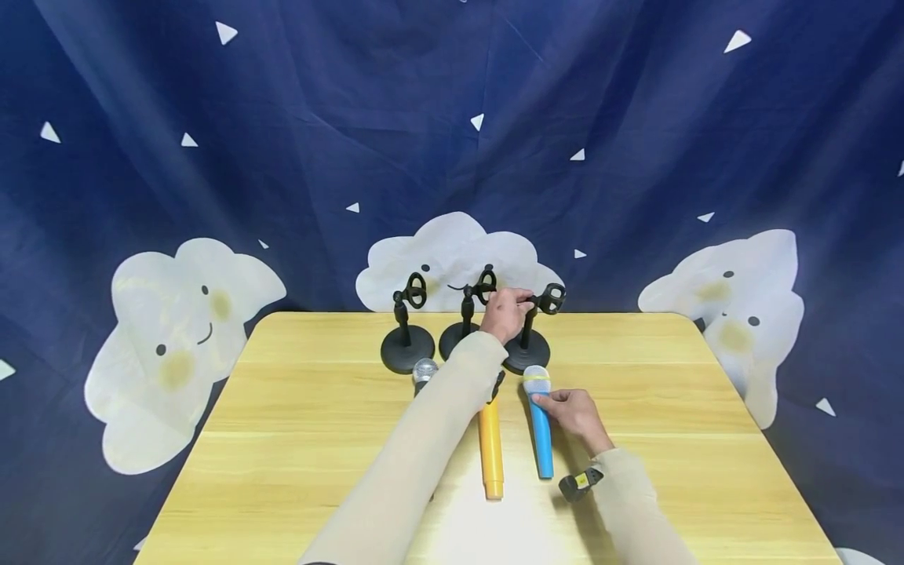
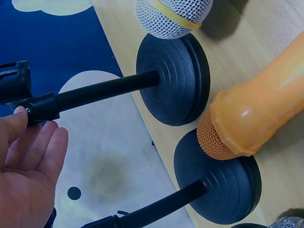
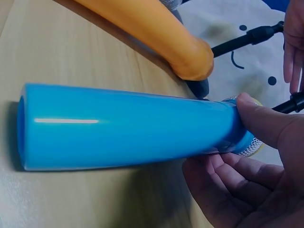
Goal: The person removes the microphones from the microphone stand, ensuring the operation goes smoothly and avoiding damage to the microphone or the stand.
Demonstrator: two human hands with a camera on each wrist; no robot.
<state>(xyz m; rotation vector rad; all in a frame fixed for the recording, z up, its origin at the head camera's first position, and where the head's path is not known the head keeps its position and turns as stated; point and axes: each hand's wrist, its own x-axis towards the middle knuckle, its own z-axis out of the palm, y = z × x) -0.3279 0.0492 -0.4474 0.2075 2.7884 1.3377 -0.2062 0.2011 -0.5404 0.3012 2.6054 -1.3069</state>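
Note:
My left hand (image 1: pixel 504 315) reaches to the right-hand black microphone stand (image 1: pixel 525 357) and pinches it at the joint under its clip (image 1: pixel 551 299). In the left wrist view the thumb presses on that joint (image 2: pixel 40 109), with the fingers beneath it. My right hand (image 1: pixel 577 413) holds a blue microphone (image 1: pixel 541 435) near its head, thumb on one side and fingers on the other. The blue microphone's mesh head (image 2: pixel 173 16) is silver with a yellow band and points toward the stand's base. An orange microphone (image 1: pixel 490 451) lies to its left.
Two more black stands, a left one (image 1: pixel 407 349) and a middle one (image 1: pixel 466 314), stand in a row at the table's back edge. Another microphone with a silver head (image 1: pixel 424 369) lies partly under my left sleeve. A blue cloth (image 1: pixel 452 157) hangs behind the wooden table (image 1: pixel 297 439).

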